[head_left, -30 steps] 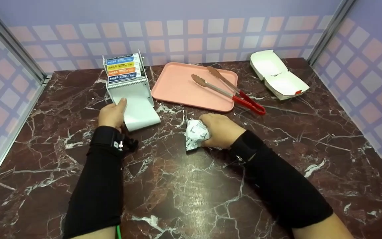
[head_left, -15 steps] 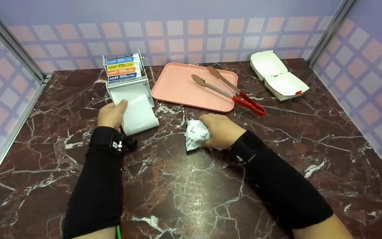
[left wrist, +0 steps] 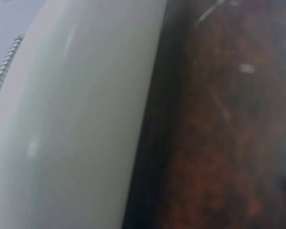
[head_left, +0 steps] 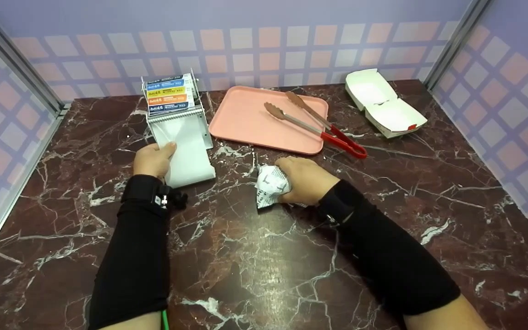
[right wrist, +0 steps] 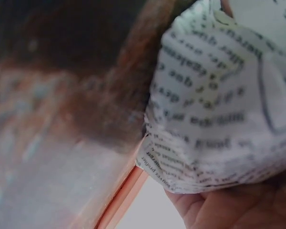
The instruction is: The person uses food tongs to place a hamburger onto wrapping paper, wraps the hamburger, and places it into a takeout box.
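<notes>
My left hand [head_left: 151, 160] pinches the left edge of a glossy white page [head_left: 189, 158], thumb on top. The page hangs from a spiral-bound flip stand [head_left: 174, 115] with blue, yellow and orange printed strips at its top. Up close in the left wrist view, the white page [left wrist: 86, 119] fills the left half, bent, with the spiral coil [left wrist: 4, 74] beyond it. On the table, my right hand [head_left: 307, 181] grips a bundle wrapped in newsprint-patterned paper [head_left: 272, 185]. Black print shows on the wrapped bundle [right wrist: 209, 105] in the right wrist view; what is inside is hidden.
A pink tray [head_left: 245, 121] lies behind the hands. Red-handled tongs [head_left: 310, 126] rest across it, their handles over its right front edge. An open white carton [head_left: 385, 104] sits at the back right. Patterned walls [head_left: 268, 41] enclose the marbled table [head_left: 264, 270].
The left hand has shifted slightly down and left with the page. The page's lower end has moved left and now lies less curled. My right hand and the wrapped bundle have stayed put.
</notes>
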`<state>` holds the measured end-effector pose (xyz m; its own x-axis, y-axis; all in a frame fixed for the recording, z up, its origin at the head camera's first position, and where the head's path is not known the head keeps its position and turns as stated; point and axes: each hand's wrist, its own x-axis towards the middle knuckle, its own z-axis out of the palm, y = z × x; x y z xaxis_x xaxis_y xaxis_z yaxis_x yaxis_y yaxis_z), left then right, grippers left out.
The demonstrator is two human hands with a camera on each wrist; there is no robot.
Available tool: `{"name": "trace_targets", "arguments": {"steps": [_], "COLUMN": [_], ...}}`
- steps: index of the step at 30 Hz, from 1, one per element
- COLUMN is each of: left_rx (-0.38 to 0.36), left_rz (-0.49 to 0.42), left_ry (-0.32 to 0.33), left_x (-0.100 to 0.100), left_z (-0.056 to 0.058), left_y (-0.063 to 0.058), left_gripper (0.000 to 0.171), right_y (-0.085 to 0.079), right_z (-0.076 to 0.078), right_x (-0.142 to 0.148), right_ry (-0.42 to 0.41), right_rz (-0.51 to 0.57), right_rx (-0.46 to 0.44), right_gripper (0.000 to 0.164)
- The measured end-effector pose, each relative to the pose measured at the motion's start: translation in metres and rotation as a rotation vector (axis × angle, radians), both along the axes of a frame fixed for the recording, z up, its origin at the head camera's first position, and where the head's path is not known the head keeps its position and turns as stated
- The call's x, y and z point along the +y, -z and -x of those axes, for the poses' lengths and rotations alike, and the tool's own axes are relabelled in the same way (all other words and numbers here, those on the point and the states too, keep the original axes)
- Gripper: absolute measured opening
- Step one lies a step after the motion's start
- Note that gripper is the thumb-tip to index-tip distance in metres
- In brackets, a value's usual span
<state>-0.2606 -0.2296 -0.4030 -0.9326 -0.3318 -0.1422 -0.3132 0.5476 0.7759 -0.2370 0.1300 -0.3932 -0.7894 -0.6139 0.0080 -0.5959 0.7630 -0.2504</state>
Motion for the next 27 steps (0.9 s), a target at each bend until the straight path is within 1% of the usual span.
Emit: {"name": "trace_targets", "arguments": {"steps": [2, 8, 17, 22, 27], "left_rx": [-0.003, -0.017, -0.034, -0.034, -0.025], "left_rz": [0.027, 0.019, 0.069, 0.093, 0.119], "left_ry": [0.015, 0.033, 0.058, 0.066, 0.07], "left_x": [-0.0012, -0.0031, -0.0043, -0.0048, -0.004], "left_z": [0.0004, 0.0018, 0.0011, 0.0015, 0.0003], "left_y": [0.0004, 0.0014, -0.0002, -0.0011, -0.001], "left_gripper": [0.053, 0.049, 0.047, 0.044, 0.045], "right_y": [0.0, 0.0, -0.0001, -0.0001, -0.0004], "right_z": [-0.0003, -0.0005, -0.0005, -0.0007, -0.0008], "right_x": [-0.0002, -0.0004, -0.0006, -0.0005, -0.0006], "right_ry": [-0.002, 0.0, 0.005, 0.008, 0.007], "right_rz": [-0.001, -0.006, -0.014, -0.013, -0.008], "right_rx": [0.002, 0.003, -0.005, -0.005, -0.002], "right_gripper": [0.072, 0.072, 0.075, 0.075, 0.073]}}
